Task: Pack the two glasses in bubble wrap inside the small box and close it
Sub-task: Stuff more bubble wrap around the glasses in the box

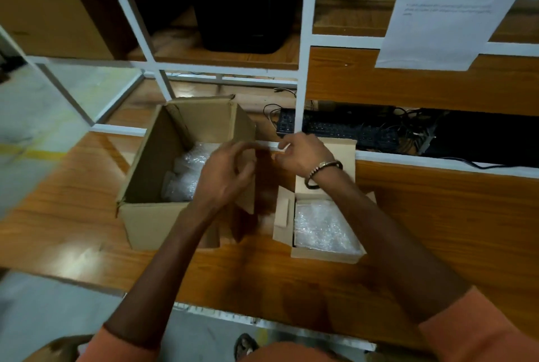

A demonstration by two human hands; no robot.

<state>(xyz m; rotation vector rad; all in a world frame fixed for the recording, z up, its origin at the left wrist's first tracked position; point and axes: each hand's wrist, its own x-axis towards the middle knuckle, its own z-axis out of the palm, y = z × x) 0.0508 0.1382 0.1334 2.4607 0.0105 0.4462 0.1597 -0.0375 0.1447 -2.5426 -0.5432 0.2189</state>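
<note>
Cardboard makes up two open boxes on the wooden table (pixel 87 186), one large and one small. The large box (pixel 151 216) sits to the left, plain brown with its flaps raised, and a crumpled mass of clear bubble wrap (pixel 189 169) lies on its floor. The small box (pixel 323 256) sits just to its right, paler, with its lid tilted back and one narrow side flap standing open. A flat fill of bubble wrap (pixel 323 227) covers the inside of the small box; whether the two glasses lie under it cannot be told, since no glass shows plainly anywhere.

Two bare hands meet above the gap between the boxes. The left hand (pixel 224 175) hovers over the right edge of the large box with its fingers curled inward; motion blur hides whether it pinches anything. The right hand (pixel 303 154) is raised near the back of the small box's lid, fingers bent, and its hold cannot be told either. A dark beaded bracelet (pixel 318 172) circles the right wrist. Both forearms come out of orange sleeves.

Behind the table, white metal framing divides wooden shelves. One black keyboard (pixel 335 128) lies among tangled black cables, and one printed sheet of paper (pixel 446 11) hangs at the upper right.
</note>
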